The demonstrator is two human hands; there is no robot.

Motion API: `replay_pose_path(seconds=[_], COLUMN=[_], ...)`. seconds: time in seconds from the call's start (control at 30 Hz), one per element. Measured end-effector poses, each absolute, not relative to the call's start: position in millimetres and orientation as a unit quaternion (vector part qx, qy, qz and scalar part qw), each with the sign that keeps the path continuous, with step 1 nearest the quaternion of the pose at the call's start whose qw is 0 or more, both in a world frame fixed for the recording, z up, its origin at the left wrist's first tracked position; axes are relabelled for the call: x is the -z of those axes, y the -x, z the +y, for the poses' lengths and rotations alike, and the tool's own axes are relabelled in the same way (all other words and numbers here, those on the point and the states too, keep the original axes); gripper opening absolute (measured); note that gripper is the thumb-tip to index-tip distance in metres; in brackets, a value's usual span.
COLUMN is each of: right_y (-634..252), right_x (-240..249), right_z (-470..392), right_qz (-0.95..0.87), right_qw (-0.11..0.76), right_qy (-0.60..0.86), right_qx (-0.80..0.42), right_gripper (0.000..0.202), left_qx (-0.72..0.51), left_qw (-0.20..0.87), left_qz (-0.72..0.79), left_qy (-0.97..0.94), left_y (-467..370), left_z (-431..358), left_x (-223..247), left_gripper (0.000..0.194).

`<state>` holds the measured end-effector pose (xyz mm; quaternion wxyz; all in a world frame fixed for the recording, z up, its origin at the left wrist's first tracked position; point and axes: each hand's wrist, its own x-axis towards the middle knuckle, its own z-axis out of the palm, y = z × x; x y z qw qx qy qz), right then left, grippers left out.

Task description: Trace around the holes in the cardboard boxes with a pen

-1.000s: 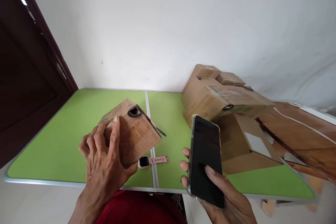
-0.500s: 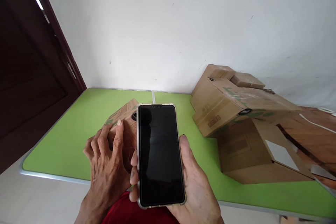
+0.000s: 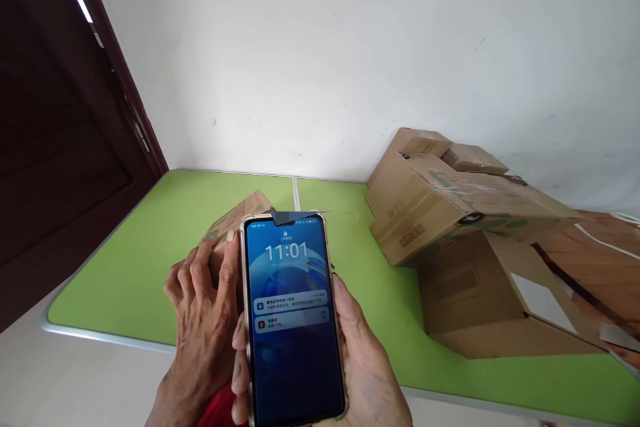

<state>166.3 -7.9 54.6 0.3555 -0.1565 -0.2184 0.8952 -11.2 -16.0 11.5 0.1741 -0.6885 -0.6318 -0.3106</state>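
Note:
My right hand [image 3: 367, 360] holds a smartphone [image 3: 295, 353] in a clear case upright in front of me. Its fingers wrap the left edge and the thumb lies along the right. The screen is lit, showing a lock screen with the time 11:01 and two notifications. My left hand [image 3: 203, 307] rests on a small cardboard box [image 3: 250, 208] on the green table, its fingers spread over the box and its thumb hidden. The phone and my hand cover most of that box.
To the right on the green table [image 3: 115, 267] are several cardboard boxes: a large taped box [image 3: 430, 213], a box with a white label [image 3: 480, 307] and a small box [image 3: 475, 159] on top. A white wall [image 3: 300, 67] rises behind. At the left is a dark door [image 3: 55, 133].
The phone's screen has gone from black to lit. My right hand has brought the phone slightly lower and to the left. My left hand stays on the small box.

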Motion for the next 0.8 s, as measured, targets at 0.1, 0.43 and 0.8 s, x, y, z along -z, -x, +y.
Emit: replay_pose_path(seconds=[0.1,0.43,0.8], right_y=[-173.7,-261.5,-315.8], right_x=[-56.2,-4.8,86.8], right_z=[-7.7,4.8,41.0], right_qz=[-0.221,-0.207,-0.259], right_qw=[0.356,0.515,0.433], right_qy=[0.150,0.353,0.630], right_qx=[-0.895,-0.753,-0.590], right_gripper=[0.085,0.076,0.049], left_qx=[0.289,0.277,0.253], left_qw=[0.198,0.162,0.175], left_qz=[-0.642,-0.665,-0.658], left_qy=[0.682,0.674,0.687], left_y=[9.8,23.8,13.3], left_z=[-14.1,-13.7,-12.0], left_x=[-11.9,-18.4,-21.3], left_gripper=[0.084,0.136,0.132])
